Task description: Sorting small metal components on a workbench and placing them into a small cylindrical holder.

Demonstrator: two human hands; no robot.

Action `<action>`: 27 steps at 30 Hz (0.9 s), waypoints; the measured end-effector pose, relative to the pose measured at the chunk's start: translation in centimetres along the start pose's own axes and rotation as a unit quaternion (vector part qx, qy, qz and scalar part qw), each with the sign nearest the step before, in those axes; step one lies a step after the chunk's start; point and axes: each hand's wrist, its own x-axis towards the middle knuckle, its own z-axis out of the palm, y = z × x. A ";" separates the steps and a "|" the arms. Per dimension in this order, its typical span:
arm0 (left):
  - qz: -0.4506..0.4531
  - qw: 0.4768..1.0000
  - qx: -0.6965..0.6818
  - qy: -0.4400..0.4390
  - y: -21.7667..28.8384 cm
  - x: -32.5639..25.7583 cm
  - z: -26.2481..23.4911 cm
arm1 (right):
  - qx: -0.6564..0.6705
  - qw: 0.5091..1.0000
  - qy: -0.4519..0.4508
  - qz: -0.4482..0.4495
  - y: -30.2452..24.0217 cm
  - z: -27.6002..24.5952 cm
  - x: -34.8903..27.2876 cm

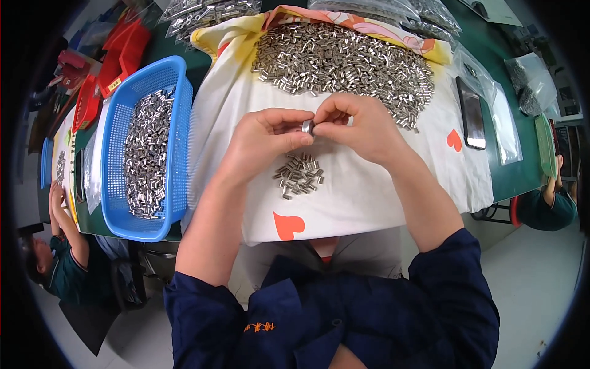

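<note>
My left hand (265, 135) and my right hand (359, 126) meet over the white cloth (230, 147), fingertips nearly touching. Between the left thumb and fingers I pinch a small silver metal sleeve (306, 126). The right thumb and forefinger close at its right side, perhaps on a dark part whose kind I cannot make out. Below the hands lies a small heap of short metal sleeves (299, 176). Beyond them spreads a large pile of similar sleeves (344, 61), partly covered by my right hand.
To the left stands a blue plastic basket (178, 129) holding many metal pieces (149, 154). A dark phone (471, 114) and clear bags (507, 126) lie at the right. Filled bags (209, 15) and red bins (126, 52) sit farther back. Other people (70, 258) work at both sides.
</note>
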 end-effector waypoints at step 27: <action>0.021 0.998 -0.061 -0.020 -0.4 0.4 -0.3 | 0.010 0.998 0.046 -0.049 0.2 0.5 -0.2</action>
